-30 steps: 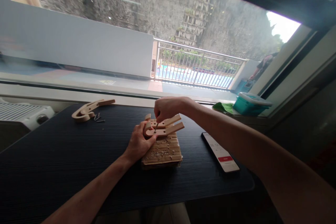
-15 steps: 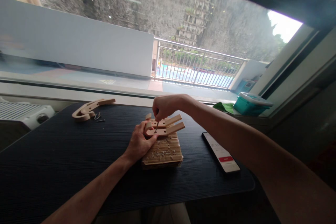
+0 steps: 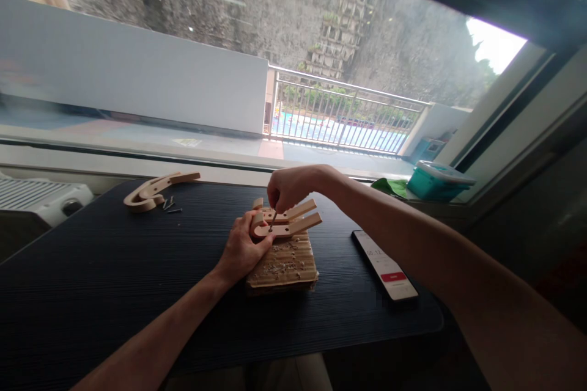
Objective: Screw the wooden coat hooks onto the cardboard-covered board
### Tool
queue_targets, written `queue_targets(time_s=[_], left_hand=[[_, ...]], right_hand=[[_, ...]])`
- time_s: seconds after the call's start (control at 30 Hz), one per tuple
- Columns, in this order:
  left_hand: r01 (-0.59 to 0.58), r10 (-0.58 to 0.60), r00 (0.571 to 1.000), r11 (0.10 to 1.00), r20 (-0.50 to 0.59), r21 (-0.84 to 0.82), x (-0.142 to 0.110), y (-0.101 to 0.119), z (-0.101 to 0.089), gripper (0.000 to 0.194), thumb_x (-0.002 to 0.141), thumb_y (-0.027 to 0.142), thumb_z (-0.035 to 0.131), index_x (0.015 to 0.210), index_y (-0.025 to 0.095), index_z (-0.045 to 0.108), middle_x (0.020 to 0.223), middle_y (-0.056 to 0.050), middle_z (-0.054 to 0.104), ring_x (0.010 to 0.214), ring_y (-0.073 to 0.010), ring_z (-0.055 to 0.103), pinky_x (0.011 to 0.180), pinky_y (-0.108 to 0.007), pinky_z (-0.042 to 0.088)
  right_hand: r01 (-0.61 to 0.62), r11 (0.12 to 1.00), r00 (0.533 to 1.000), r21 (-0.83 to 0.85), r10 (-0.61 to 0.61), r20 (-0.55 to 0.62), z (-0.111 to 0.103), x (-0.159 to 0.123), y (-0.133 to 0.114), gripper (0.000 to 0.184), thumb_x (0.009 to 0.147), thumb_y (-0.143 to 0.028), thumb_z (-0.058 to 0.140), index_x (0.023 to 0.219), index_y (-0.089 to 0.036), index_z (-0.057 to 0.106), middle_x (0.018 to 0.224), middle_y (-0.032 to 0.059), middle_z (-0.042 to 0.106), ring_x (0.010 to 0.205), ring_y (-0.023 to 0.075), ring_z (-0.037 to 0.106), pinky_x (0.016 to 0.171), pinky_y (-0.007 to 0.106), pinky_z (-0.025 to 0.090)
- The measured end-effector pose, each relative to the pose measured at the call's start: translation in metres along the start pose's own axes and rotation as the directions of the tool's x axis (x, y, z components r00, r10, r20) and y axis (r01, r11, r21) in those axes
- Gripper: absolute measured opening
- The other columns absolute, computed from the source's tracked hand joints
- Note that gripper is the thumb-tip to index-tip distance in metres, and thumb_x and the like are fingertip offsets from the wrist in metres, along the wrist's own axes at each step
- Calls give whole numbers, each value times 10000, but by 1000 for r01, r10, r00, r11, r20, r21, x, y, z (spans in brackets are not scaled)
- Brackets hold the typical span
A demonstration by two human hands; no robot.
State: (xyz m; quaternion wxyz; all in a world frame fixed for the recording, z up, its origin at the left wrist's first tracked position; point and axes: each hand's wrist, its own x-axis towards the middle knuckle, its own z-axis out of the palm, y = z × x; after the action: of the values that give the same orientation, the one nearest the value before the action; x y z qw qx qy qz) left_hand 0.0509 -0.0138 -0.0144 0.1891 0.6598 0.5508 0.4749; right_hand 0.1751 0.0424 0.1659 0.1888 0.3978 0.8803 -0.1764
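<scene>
Apparently, the step in hand is the driving of a screw: the right hand (image 3: 290,188) is folded around what looks like a screwdriver (image 3: 274,220), and its thin shaft goes down to the left hole of the near hook (image 3: 295,229). (The handle is hidden in the fist, and I cannot tell whether the tip sits on a screw head.) Meanwhile, the left hand (image 3: 241,250) pinches this wooden hook at its curled left end, with the thumb along the near edge. The near hook lies on a corrugated cardboard block (image 3: 284,269), just beside the far hook (image 3: 298,211), in the middle of the dark surface (image 3: 137,275). In my judgement, the next move calls for a firm downward push together with the turn of the wrist, the shaft in line with the hole and the thumb kept away from the tip.

As for the count, two wooden hooks are on the block, each showing two holes, and one loose hook (image 3: 160,186) lies at the far left, so I see three. Just beside the loose one there are three screws (image 3: 174,211). On the right I count one smartphone (image 3: 387,266), lying flat, and, at the far right, one green cloth (image 3: 389,187) and one teal box (image 3: 435,183) with a pale lid.
</scene>
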Motion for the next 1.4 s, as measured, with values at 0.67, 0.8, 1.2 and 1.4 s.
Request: queue_targets(time_s=[0.67, 0.8, 1.2, 1.4], left_hand=[[4, -3, 1000, 1000, 29, -20, 0, -3, 1, 334, 680, 356, 632, 954, 202, 518, 992, -68, 569, 965, -234, 547, 932, -416, 426], [9, -9, 1000, 1000, 30, -19, 1, -1, 0, 366, 677, 355, 634, 990, 204, 519, 1026, -71, 567, 986, -235, 541, 948, -416, 418], [-22, 23, 1000, 999, 8, -24, 0, -4, 2, 359, 678, 333, 645, 992, 215, 517, 964, -49, 586, 956, -223, 552, 931, -413, 432], [9, -9, 1000, 1000, 17, -21, 0, -3, 0, 374, 676, 343, 641, 1001, 200, 524, 990, -66, 564, 958, -227, 554, 939, -410, 428]], right_hand=[[-62, 997, 996, -43, 65, 68, 0, 2, -2, 203, 719, -237, 643, 862, -97, 677, 676, 29, 661, 635, 121, 581, 546, 229, 412], [-46, 994, 998, -102, 51, 46, 0, -1, -6, 222, 731, -259, 628, 871, -98, 688, 692, 34, 652, 602, 115, 549, 525, 238, 389], [-6, 971, 1000, -240, 8, 6, 3, 0, -16, 329, 655, -237, 661, 958, -110, 686, 821, 33, 644, 648, 114, 517, 525, 233, 367], [5, 990, 999, -138, 0, 34, 0, 4, -8, 235, 676, -193, 643, 882, -96, 700, 747, 36, 657, 635, 122, 557, 522, 234, 395]])
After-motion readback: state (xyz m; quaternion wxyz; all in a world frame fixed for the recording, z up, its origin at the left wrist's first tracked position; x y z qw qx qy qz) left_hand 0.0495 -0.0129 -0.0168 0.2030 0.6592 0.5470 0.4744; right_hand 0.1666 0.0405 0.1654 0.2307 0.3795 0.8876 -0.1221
